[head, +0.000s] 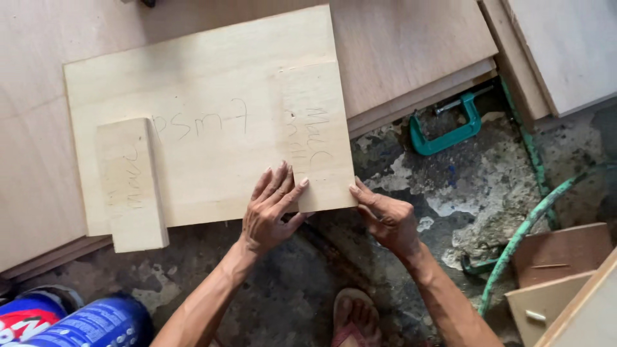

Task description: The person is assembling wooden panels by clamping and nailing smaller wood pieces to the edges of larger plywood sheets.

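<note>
Two bare hands steady a small plywood piece (pixel 318 138) on top of a larger plywood board (pixel 212 122) laid over stacked sheets.

The left hand (pixel 273 209) lies flat with fingers spread, pressing across the small piece's lower left corner and onto the board beneath; the right hand (pixel 385 218) is open too, its fingertips touching the piece's lower right corner, so neither hand is closed around anything. A narrower wood block (pixel 132 186) rests at the board's lower left, overhanging its edge. On the stained concrete floor (pixel 450 186) (patchy and worn) lie a green clamp (pixel 450 125) and a green hose (pixel 527 225), with blue cans (pixel 83 324) at bottom left and a sandalled foot (pixel 357 318) between the forearms.
</note>
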